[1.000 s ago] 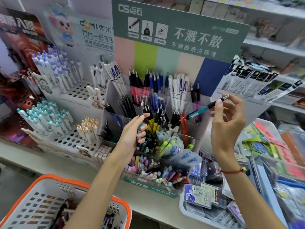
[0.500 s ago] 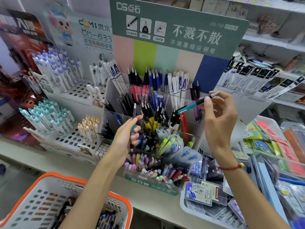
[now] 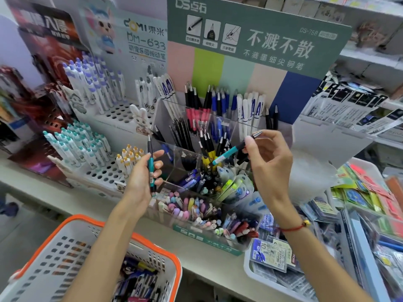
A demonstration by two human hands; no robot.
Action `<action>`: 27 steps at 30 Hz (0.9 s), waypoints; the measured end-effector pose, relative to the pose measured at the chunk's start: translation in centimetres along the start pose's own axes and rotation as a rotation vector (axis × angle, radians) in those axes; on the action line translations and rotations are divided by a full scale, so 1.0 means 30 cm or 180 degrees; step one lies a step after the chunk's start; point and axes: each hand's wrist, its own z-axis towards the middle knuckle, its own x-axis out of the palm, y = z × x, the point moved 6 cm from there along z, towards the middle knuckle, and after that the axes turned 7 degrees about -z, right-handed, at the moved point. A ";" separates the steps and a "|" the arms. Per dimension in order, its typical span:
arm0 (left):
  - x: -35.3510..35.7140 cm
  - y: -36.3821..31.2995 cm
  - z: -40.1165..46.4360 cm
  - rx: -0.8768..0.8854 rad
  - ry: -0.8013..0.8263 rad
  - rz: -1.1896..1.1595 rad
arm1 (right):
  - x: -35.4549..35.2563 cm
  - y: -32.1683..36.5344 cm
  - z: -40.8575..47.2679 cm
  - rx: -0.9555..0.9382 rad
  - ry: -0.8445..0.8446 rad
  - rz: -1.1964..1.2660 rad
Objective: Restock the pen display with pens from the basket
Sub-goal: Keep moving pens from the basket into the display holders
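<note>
Pen display (image 3: pixel 174 118): clear tiered bins, centre, crowded. Right hand (image 3: pixel 269 162) pinches a teal pen (image 3: pixel 231 151), tilted tip-down over the middle tier. Left hand (image 3: pixel 142 175) grips a second teal pen (image 3: pixel 151 168), upright. Basket (image 3: pixel 170 260) near left. Risk: tip snagging on packed pens, glancing off into the wrong bin.

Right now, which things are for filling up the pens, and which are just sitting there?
For the job:
- left hand gripping a teal pen
- right hand pinching another teal pen
- clear pen display
- orange-rimmed basket

Just sitting there:
- white pen racks
- refill packets
- green sign
</note>
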 end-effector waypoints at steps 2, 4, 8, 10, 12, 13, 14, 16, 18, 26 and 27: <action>-0.019 0.001 -0.012 -0.0057 -0.0015 0.0028 | 0.059 0.000 -0.017 0.0114 0.0274 0.0108; -0.020 0.011 -0.036 -0.0234 0.0073 0.0168 | 0.135 -0.005 -0.036 0.0355 0.0734 0.0151; 0.023 0.049 -0.078 -0.0646 0.0486 0.0811 | 0.267 -0.008 -0.078 0.0519 0.1331 -0.0082; 0.051 0.061 -0.085 -0.0755 0.0562 0.0957 | 0.305 0.000 -0.083 0.0411 0.1382 -0.0262; 0.075 0.059 -0.085 -0.0734 0.0612 0.1067 | 0.330 0.010 -0.077 0.0341 0.1461 -0.0374; 0.088 0.056 -0.082 -0.0687 0.0645 0.1136 | 0.336 0.012 -0.067 0.0320 0.1487 -0.0459; 0.097 0.056 -0.077 -0.0652 0.0648 0.1170 | 0.336 0.015 -0.056 0.0297 0.1514 -0.0563; 0.111 0.054 -0.064 -0.0637 0.0588 0.1117 | 0.331 0.026 -0.028 0.0183 0.1604 -0.0827; 0.125 0.046 -0.050 -0.0607 0.0511 0.0973 | 0.310 0.038 0.008 0.0048 0.1643 -0.1071; 0.109 -0.012 -0.003 -0.0091 0.0310 0.0961 | 0.091 0.065 0.238 -0.0200 0.0647 -0.1212; 0.099 -0.020 -0.002 -0.0025 0.0271 0.0906 | 0.079 0.068 0.258 -0.0247 0.0588 -0.1275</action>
